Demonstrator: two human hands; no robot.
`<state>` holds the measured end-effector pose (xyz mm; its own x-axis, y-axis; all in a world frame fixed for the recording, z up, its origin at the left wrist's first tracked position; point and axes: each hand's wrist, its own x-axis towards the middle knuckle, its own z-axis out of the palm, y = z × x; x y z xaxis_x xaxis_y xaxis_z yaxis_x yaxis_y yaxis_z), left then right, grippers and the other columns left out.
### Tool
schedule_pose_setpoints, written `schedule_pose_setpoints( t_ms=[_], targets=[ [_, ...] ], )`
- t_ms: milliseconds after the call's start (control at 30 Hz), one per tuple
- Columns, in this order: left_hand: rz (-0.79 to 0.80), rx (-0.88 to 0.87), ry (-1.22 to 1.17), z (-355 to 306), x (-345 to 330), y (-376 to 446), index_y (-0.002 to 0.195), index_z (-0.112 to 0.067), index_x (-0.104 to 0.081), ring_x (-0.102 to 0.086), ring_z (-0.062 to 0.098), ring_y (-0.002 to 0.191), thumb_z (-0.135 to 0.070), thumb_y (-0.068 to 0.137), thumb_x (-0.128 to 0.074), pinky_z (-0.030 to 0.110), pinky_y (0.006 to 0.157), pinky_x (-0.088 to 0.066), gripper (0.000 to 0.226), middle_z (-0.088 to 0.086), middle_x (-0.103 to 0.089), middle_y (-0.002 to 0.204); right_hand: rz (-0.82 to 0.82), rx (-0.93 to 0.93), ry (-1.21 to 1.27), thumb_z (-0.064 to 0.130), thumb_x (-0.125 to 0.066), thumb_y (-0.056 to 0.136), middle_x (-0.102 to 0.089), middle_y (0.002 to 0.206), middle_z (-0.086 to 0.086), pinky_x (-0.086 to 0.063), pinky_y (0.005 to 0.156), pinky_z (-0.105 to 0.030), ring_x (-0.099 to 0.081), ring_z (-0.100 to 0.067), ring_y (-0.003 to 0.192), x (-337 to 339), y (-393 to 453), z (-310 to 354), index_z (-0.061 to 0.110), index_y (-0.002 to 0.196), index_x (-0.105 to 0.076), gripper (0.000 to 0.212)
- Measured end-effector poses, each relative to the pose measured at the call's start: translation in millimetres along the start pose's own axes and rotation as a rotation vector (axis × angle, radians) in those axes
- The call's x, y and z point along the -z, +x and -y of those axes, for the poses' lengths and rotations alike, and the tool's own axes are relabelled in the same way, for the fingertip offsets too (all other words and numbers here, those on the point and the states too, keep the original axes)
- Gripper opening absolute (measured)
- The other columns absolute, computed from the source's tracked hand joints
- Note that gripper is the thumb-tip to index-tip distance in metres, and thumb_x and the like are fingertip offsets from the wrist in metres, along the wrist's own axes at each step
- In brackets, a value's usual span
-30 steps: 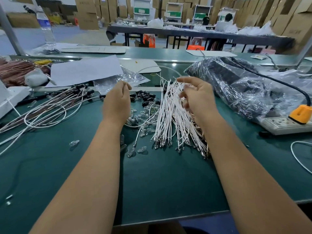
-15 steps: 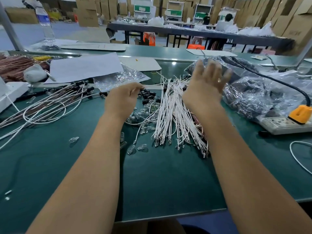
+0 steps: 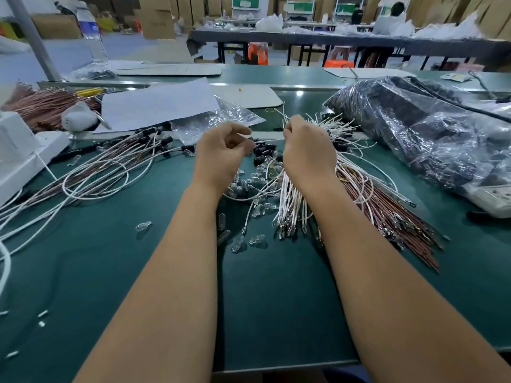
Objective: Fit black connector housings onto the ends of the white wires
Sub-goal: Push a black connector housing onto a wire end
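A warehouse of stacked cartons lies behind a green bench (image 3: 262,299). At the right of the bench sits a big plastic bag (image 3: 425,128) of dark parts; at the left, a paper sheet (image 3: 157,103) and a spread of finished leads (image 3: 105,167) with black ends. Between the forearms and to their right fans a bundle of white wires (image 3: 290,200), with brown wires (image 3: 387,211) beside it. Near the left wrist lies a scatter of clear bulbs (image 3: 254,178), and beyond them a small heap of black housings (image 3: 262,153). The left hand (image 3: 221,153) is curled with thumb and fingertips pinched; the right hand (image 3: 307,147) is closed likewise over the bundle's far end. One thin white wire (image 3: 268,140) spans between the two hands, over the housings.
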<state>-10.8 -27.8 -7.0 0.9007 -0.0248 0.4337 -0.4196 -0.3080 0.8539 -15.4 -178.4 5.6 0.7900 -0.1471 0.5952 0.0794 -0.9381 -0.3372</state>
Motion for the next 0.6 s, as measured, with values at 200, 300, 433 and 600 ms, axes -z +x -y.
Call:
schedule_pose_setpoints(
  t_ms=[200,300,433,600],
  targets=[
    [-0.01,0.001,-0.06,-3,-5,-1,0.102,-0.002,-0.066,-0.067,0.015,0.069,0.0,0.083,-0.07,0.031,0.077,-0.057,0.019,0.016,-0.072,0.084,0.209,0.095,0.182,0.014,-0.049,0.094,-0.065,0.081,0.005,-0.038,0.054,-0.023,-0.058,-0.013,0.068,2,-13,-5,0.023,0.109,-0.067,0.025],
    [-0.099,0.013,0.044,-2,-14,1,0.101,-0.006,-0.067,-0.069,0.018,0.074,-0.01,0.093,-0.061,0.036,0.077,-0.058,0.01,0.008,-0.073,0.083,0.178,0.072,0.196,0.013,-0.05,0.096,-0.068,0.085,0.001,-0.039,0.055,-0.024,-0.059,-0.016,0.073,-2,-13,-8,0.017,0.102,-0.069,0.02],
    [-0.14,0.034,0.443,3,-19,3,0.106,-0.017,-0.067,-0.064,0.024,0.083,-0.021,0.098,-0.049,0.033,0.068,-0.051,0.02,0.001,-0.07,0.091,0.153,-0.024,0.175,0.012,-0.049,0.098,-0.058,0.074,0.004,-0.033,0.05,-0.022,-0.054,-0.011,0.066,-9,-12,-11,0.013,0.101,-0.067,0.018],
    [0.113,0.111,0.808,3,-34,4,0.122,-0.036,-0.064,-0.056,0.026,0.115,-0.016,0.094,-0.047,0.039,0.1,-0.041,0.038,0.001,-0.067,0.121,0.184,-0.04,0.183,0.015,-0.049,0.095,-0.064,0.083,0.0,-0.044,0.06,-0.03,-0.059,-0.02,0.075,-10,-13,-9,0.017,0.102,-0.066,0.018]
  ],
)
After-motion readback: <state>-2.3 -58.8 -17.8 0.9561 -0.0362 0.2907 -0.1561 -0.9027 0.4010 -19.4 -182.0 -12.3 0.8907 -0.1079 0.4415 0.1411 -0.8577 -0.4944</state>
